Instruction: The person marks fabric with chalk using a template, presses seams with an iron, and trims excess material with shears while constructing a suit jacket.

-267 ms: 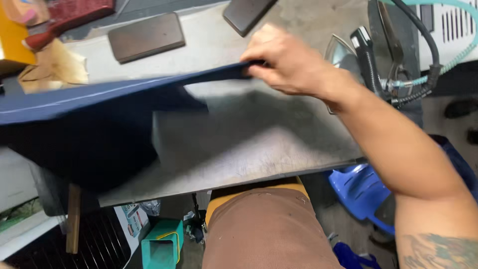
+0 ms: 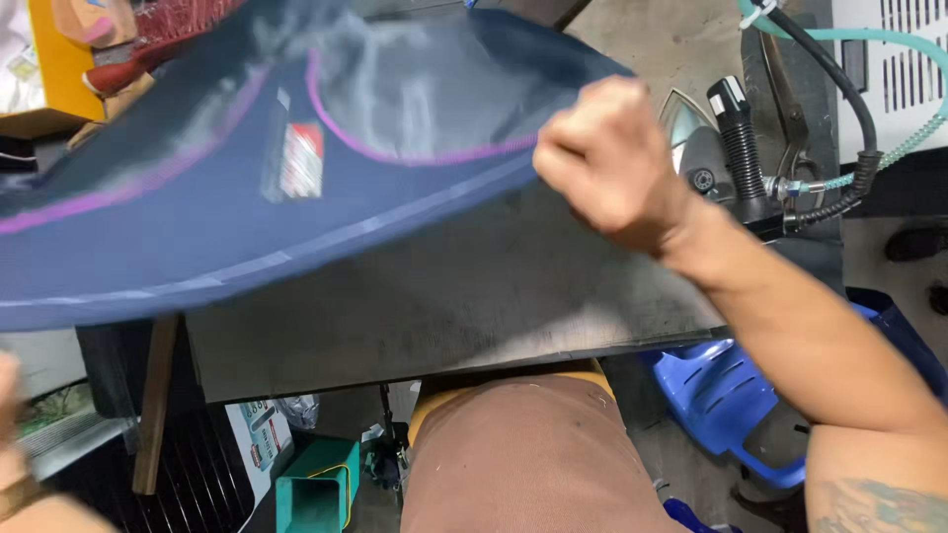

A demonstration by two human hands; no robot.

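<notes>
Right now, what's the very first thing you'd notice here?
A big dark blue garment with purple trim fills the upper left, lifted above the grey table. The right hand grips its edge near the middle. A steam iron with hoses stands behind, at the right.

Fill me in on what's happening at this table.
A person's right hand grips the edge of a dark navy garment with purple piping, holding it lifted above a grey padded table. The left hand barely shows at the frame's lower left edge. A steam iron with hoses rests at the table's right end.
</notes>
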